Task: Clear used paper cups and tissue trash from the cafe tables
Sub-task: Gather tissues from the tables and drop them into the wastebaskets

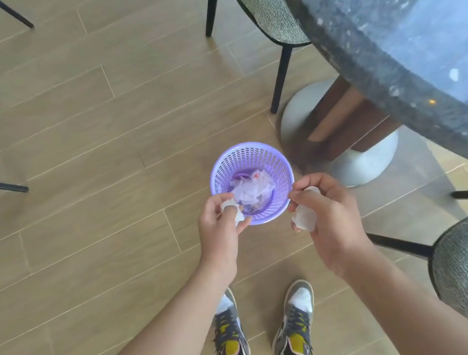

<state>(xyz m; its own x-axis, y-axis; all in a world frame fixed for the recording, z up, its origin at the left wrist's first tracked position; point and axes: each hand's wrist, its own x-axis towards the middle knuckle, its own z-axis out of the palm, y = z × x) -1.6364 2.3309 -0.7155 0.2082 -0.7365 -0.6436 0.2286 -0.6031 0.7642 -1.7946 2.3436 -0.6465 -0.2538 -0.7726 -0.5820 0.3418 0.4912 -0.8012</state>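
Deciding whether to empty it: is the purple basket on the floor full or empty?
Partly filled: the purple basket stands upright with crumpled tissues covering its bottom, well below the rim.

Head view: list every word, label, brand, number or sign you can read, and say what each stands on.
No readable text anywhere.
Bin: plain mesh, no label.
Trash in it: a red speck, too blurred to read.
Shoes: no brand legible.
Tissues in the left hand and right hand: blank.
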